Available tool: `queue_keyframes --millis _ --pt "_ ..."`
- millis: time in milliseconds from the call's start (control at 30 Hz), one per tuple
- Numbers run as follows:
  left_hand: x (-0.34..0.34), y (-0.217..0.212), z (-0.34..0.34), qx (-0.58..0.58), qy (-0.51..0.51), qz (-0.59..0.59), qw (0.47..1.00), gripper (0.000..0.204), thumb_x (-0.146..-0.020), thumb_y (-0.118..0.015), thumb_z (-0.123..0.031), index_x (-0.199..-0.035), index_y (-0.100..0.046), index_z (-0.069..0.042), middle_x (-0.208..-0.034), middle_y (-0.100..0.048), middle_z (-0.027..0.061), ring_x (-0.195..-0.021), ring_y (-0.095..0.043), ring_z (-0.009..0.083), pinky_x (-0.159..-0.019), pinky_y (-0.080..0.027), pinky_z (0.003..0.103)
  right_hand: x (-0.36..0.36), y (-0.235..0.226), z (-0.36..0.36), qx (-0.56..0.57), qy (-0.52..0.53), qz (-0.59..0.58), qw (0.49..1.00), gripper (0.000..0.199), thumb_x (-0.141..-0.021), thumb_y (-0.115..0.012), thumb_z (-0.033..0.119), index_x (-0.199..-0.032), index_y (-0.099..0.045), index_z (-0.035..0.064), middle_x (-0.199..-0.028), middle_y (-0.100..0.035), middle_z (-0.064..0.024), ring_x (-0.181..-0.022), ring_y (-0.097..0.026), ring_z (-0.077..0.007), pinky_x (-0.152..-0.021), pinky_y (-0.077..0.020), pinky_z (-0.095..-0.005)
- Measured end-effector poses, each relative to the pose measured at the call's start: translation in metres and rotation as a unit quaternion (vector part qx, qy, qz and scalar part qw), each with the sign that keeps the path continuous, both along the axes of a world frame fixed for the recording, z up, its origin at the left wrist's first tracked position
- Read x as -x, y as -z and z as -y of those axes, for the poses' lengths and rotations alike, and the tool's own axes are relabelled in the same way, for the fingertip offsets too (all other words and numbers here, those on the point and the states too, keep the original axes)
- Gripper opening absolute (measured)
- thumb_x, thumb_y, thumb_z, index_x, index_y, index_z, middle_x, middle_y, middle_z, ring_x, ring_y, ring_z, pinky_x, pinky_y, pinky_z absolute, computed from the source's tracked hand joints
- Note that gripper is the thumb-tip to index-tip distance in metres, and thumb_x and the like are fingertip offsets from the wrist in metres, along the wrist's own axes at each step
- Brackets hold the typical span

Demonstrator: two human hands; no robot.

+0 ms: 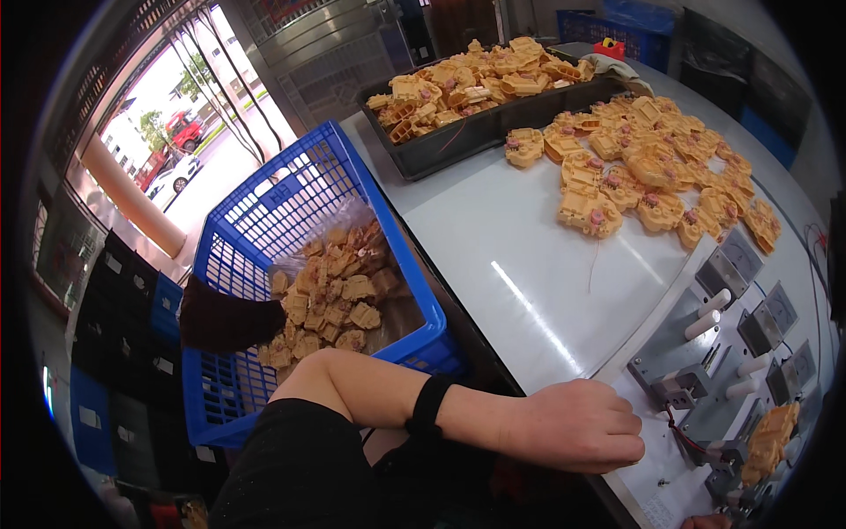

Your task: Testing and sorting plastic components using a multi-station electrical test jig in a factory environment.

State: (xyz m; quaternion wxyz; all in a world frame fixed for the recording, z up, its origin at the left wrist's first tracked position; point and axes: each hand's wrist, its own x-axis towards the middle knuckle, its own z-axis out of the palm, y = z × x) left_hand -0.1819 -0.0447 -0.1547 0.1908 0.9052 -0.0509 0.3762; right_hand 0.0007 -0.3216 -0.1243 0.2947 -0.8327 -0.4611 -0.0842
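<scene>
My left hand (577, 428), with a black band on its wrist, is over the near edge of the white table. Its fingers are curled into a fist, and whatever may be inside them is hidden. To its right is a metal fixture (683, 383) with white posts and small clamps. A yellow plastic housing (771, 441) stands tilted at the fixture's right end. Only a small part of my right hand (708, 522) shows at the bottom edge, below that housing; its fingers cannot be made out.
Many yellow plastic housings (656, 163) with pinkish parts and thin wires lie across the table (493, 238). A black tray (432, 157) heaped with more stands at the back. Left of the table, a blue crate (432, 331) holds further housings. A dark maroon shape (229, 317) overlaps the crate.
</scene>
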Motion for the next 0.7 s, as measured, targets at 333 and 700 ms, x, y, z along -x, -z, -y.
queue_keyframes --millis 333,700 --pt "0.0000 -0.0007 0.0024 -0.001 0.001 -0.001 1.000 0.019 -0.083 -0.068 -0.020 -0.082 -0.051 -0.013 -0.077 -0.054 0.0023 -0.072 -0.059 0.0226 -0.062 -0.048 0.036 -0.0031 0.0046 0.0058 -0.015 -0.019 0.011 1.000 0.005 -0.087 -0.075 0.002 -0.090 -0.071 0.0035 -0.089 -0.069 -0.0118 -0.082 -0.062 -0.0295 -0.079 -0.0499 -0.0423" --pt "-0.0006 -0.0001 0.0010 -0.003 0.005 -0.008 1.000 0.018 -0.083 -0.069 -0.020 -0.083 -0.052 -0.013 -0.077 -0.054 0.0027 -0.073 -0.060 0.0231 -0.062 -0.049 0.036 -0.0048 0.0061 0.0067 -0.014 -0.021 0.024 0.999 0.006 -0.087 -0.077 0.003 -0.090 -0.071 0.0020 -0.088 -0.069 -0.0120 -0.082 -0.062 -0.0293 -0.080 -0.0512 -0.0425"
